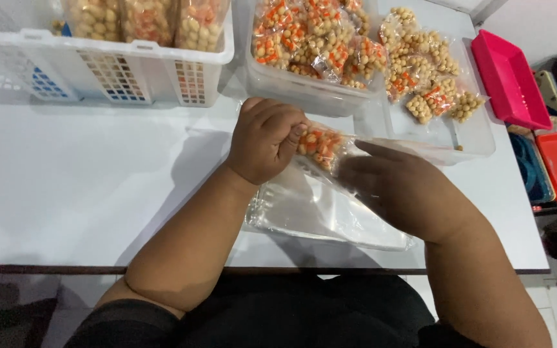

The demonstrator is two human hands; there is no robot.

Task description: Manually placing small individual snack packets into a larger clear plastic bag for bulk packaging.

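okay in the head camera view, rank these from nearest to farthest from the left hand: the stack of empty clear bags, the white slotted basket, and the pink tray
1. Stack of empty clear bags: just below the left hand, on the table.
2. White slotted basket: up and to the left.
3. Pink tray: far right, past the table edge.

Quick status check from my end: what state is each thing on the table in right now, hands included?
Left hand: closed, gripping the small snack packet.
Right hand: blurred, fingers at the packet's other end.
Small snack packet: filled, held above the table.
Stack of empty clear bags: lying flat, unfilled.
Clear tub: open, heaped with filled packets.
White basket: holds upright filled bags.
Pink tray: looks empty.
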